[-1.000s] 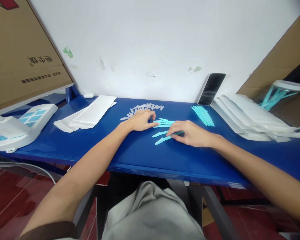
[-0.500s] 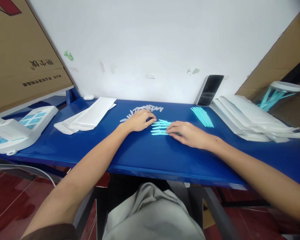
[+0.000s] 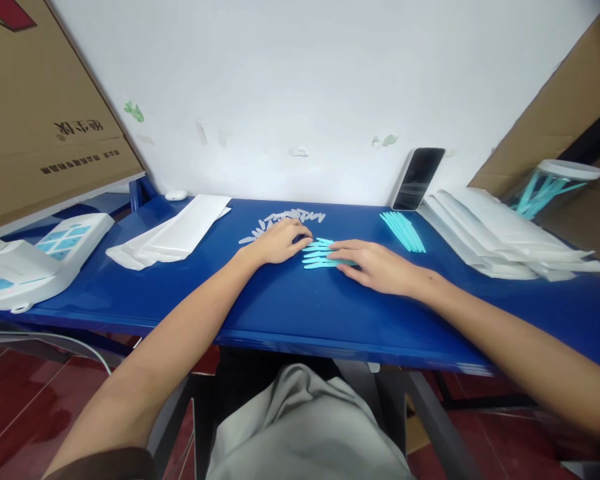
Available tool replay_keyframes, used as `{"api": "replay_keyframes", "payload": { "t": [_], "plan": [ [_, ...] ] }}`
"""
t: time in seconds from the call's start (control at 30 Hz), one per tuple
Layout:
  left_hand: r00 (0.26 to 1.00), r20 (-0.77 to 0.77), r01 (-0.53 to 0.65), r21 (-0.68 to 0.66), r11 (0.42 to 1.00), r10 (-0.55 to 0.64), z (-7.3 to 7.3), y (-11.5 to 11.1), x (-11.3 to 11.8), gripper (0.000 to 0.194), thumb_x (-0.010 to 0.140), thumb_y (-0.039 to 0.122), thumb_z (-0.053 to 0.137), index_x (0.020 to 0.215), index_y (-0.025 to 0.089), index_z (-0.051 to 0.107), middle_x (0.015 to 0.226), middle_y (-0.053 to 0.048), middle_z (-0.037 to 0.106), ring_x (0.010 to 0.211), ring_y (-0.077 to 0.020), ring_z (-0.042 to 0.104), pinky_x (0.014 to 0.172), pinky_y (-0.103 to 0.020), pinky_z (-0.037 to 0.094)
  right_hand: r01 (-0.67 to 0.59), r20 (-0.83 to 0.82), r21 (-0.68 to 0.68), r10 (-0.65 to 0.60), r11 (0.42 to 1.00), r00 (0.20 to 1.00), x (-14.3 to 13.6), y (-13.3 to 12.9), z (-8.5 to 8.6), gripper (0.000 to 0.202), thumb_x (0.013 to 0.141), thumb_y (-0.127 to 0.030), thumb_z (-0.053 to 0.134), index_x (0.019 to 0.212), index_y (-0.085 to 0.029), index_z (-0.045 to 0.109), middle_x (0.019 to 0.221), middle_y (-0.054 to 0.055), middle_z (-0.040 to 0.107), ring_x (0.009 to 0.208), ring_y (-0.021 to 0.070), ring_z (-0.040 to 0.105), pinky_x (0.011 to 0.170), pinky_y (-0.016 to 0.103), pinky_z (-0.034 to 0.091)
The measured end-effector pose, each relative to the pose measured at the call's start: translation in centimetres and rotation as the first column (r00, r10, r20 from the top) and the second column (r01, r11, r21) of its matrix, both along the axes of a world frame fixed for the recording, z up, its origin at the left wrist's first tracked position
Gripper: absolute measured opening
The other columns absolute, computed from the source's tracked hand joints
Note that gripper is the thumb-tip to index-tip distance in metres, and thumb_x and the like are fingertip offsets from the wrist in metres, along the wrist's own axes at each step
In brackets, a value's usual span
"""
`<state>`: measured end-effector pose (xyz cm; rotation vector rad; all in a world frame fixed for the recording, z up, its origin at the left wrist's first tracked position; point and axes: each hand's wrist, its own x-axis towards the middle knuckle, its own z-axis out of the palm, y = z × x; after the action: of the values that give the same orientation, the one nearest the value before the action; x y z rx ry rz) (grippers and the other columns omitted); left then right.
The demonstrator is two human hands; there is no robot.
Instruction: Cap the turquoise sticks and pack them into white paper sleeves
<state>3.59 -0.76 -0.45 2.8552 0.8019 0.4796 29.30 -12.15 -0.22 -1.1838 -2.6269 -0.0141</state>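
Several turquoise plastic sticks (image 3: 317,255) lie side by side on the blue table in front of me. My right hand (image 3: 373,265) covers their right ends, its fingers spread and resting on them, with thumb and index finger apart. At their upper left is my left hand (image 3: 283,241), palm down and fingers loosely bent, its thumb tip beside the nearest stick ends. Behind the left hand lies an arc of pale, translucent strips (image 3: 290,216), partly hidden by it. A second, neatly fanned bundle of turquoise sticks (image 3: 403,231) is to the right.
White packets (image 3: 173,230) lie left, beside a white device with blue pads (image 3: 75,257). A phone (image 3: 419,179) leans on the wall. At right are stacked white pouches (image 3: 500,233) and a clear tub of turquoise sticks (image 3: 550,187). Cardboard (image 3: 45,100) stands left.
My right hand's fingers have spread and shifted slightly over the turquoise sticks; the front sticks have moved a little to the right. My left hand is almost unmoved.
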Motion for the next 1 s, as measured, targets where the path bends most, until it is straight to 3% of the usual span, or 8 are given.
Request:
{"api": "replay_keyframes", "payload": {
  "t": [0.1, 0.37, 0.47, 0.57, 0.67, 0.87, 1.0],
  "plan": [
    [1.000, 0.006, -0.001, 0.003, 1.000, 0.001, -0.1, 0.0, 0.1, 0.046, 0.106, 0.043, 0.040, 0.119, 0.017, 0.076, 0.117, -0.014, 0.070, 0.115, -0.0305, 0.062, 0.104, -0.046, 0.047, 0.024, 0.061, -0.017, -0.023, 1.000, 0.998, -0.1, -0.2, 0.2, 0.045, 0.109, -0.035, 0.043, 0.141, -0.015, 0.068, 0.151, 0.017, 0.063, 0.135, 0.0348, 0.063, 0.107, 0.053, 0.056],
    [1.000, 0.025, 0.003, 0.010, 1.000, -0.003, 0.1, -0.4, 0.3, 0.043, 0.105, 0.037, 0.041, 0.114, 0.015, 0.076, 0.110, -0.013, 0.071, 0.107, -0.0284, 0.064, 0.101, -0.043, 0.048, -0.037, 0.127, 0.091, 0.025, 0.995, 0.992, -0.6, -0.8, 0.9, 0.039, 0.108, -0.033, 0.045, 0.130, -0.017, 0.073, 0.137, 0.016, 0.072, 0.123, 0.0325, 0.069, 0.101, 0.046, 0.056],
    [1.000, 0.024, 0.012, 0.008, 1.000, -0.012, 0.1, -0.5, 0.3, 0.043, 0.105, 0.036, 0.041, 0.116, 0.015, 0.077, 0.112, -0.014, 0.071, 0.109, -0.0289, 0.063, 0.102, -0.044, 0.048, 0.069, 0.143, 0.109, -0.085, 0.992, 0.986, -0.4, -0.8, 1.4, 0.042, 0.108, -0.034, 0.044, 0.137, -0.016, 0.069, 0.139, 0.016, 0.070, 0.120, 0.0329, 0.070, 0.095, 0.046, 0.057],
    [0.999, 0.018, 0.026, 0.009, 1.000, -0.027, 0.0, -0.5, 0.4, 0.043, 0.105, 0.037, 0.041, 0.118, 0.016, 0.077, 0.115, -0.014, 0.070, 0.111, -0.0296, 0.062, 0.103, -0.045, 0.047, 0.237, 0.203, 0.097, -0.252, 0.967, 0.946, 0.1, -0.5, 1.7, 0.040, 0.107, -0.031, 0.045, 0.134, -0.016, 0.070, 0.125, 0.015, 0.075, 0.102, 0.0309, 0.074, 0.081, 0.041, 0.056],
    [1.000, 0.003, 0.024, -0.006, 1.000, -0.024, -0.3, -0.4, 0.8, 0.042, 0.105, 0.036, 0.043, 0.121, 0.018, 0.077, 0.119, -0.014, 0.069, 0.116, -0.0302, 0.061, 0.106, -0.047, 0.044, 0.292, 0.248, 0.080, -0.303, 0.953, 0.920, 0.7, 0.0, 1.5, 0.035, 0.103, -0.024, 0.047, 0.125, -0.018, 0.074, 0.116, 0.012, 0.077, 0.098, 0.0293, 0.074, 0.075, 0.037, 0.053],
    [0.986, 0.010, -0.163, -0.162, 0.973, 0.167, -0.5, -0.3, 0.9, 0.050, 0.101, 0.048, 0.052, 0.142, 0.023, 0.064, 0.138, -0.014, 0.062, 0.134, -0.0351, 0.051, 0.117, -0.055, 0.038, 0.238, 0.144, 0.060, -0.244, 0.969, 0.959, 1.9, 0.9, 1.0, 0.034, 0.100, -0.019, 0.048, 0.115, -0.019, 0.078, 0.111, 0.011, 0.076, 0.096, 0.0265, 0.072, 0.079, 0.035, 0.052],
    [0.977, 0.015, -0.203, -0.241, 0.949, 0.213, -0.4, 0.0, 0.6, 0.063, 0.096, 0.057, 0.059, 0.150, 0.026, 0.056, 0.142, -0.015, 0.059, 0.138, -0.0370, 0.048, 0.117, -0.056, 0.040, 0.281, 0.045, 0.181, -0.293, 0.942, 0.955, 2.5, 2.1, 0.9, 0.041, 0.102, -0.019, 0.042, 0.121, -0.015, 0.078, 0.112, 0.016, 0.074, 0.100, 0.0295, 0.069, 0.080, 0.038, 0.052]
  ]
}}
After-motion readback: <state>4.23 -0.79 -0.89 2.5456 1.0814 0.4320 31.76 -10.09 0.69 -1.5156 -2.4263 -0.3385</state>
